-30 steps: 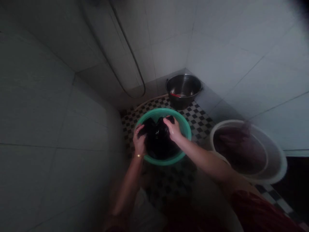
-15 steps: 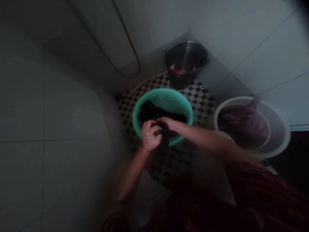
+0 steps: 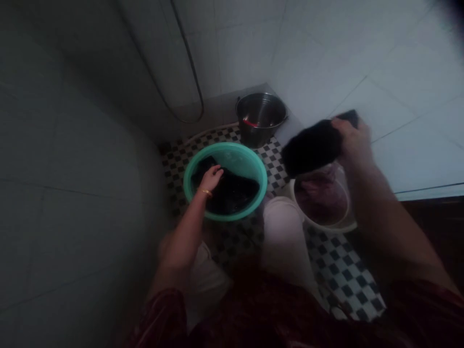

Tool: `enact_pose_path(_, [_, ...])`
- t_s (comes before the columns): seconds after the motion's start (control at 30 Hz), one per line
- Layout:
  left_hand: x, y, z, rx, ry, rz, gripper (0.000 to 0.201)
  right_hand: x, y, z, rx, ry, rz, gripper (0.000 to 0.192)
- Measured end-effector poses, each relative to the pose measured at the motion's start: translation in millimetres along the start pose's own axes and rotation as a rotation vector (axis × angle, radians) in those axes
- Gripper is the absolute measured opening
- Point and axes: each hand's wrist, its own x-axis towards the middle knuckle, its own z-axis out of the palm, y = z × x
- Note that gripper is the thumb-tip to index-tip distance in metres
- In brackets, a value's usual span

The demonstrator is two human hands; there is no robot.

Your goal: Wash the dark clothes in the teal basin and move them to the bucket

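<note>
My right hand [image 3: 353,140] is closed on a dark piece of black cloth [image 3: 313,147], raised above the white tub [image 3: 346,200]. The cloth hangs out to the left of the hand, and its exact shape is lost in the dark. Over the left part of the green basin [image 3: 264,181] is my left hand [image 3: 211,179], fingers loosely bent and apparently empty. Below it, wet black clothes [image 3: 235,191] lie in the basin. A mauve cloth [image 3: 321,193] sits inside the white tub.
A metal bucket [image 3: 261,113] with something red inside stands in the corner. A shower hose [image 3: 192,72] hangs along the wall. My knee [image 3: 284,227] is between basin and tub, over a checkered floor [image 3: 344,270].
My hands, together on black cloth over the basin before, have parted. The right has carried black cloth up and right over the white tub; the left stays at the basin.
</note>
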Motion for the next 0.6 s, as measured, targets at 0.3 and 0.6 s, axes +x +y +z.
enact_pose_path(0.3, [31,-21,4.0,0.623,-0.336,-0.109,0.064,18,116,-93,-0.935,-0.368,-0.069,0.068])
enact_pose_path(0.6, [81,-136,-26.2,1.325,-0.628,-0.058,0.124,-55,215,211,-1.163,-1.318,-0.099,0.101])
